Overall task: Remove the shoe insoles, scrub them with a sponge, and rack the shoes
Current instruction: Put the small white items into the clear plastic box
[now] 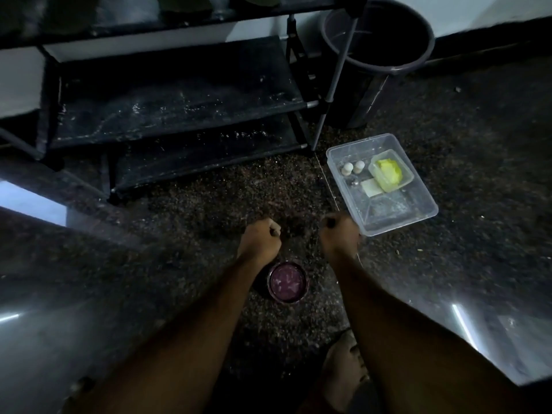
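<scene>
Insoles are nowhere in view, and neither is any shoe I can make out; dark shapes on the top tier of the shoe rack (179, 94), which stands at the floor's far left against the wall, are too dim to name. The rack's lower fabric shelves look wet and slack, so I judge a shoe set there should go down flat on its sole.

The left hand (260, 239) hovers over the middle of the floor with its grip closed into a fist, and nothing shows inside it. Just nearer the person, between the forearms, a small round purple tin (288, 282) sits on the floor. The right hand (339, 236) is held level with the left, its grip likewise curled tight with nothing visible in it; it is just beside the near corner of a clear plastic container (397, 210).

Inside that container, in a smaller tub, lies the yellow sponge (388, 171), with two little white bottles (352, 168) to its left. The sponge will likely be light, soft and squashy, possibly slippery if wet, so it is best pinched across its short sides. An insole should be thin and floppy; I would take it at the heel edge and peel it out.

A dark bucket (397, 70) stands at the floor's far right by the wall.
</scene>
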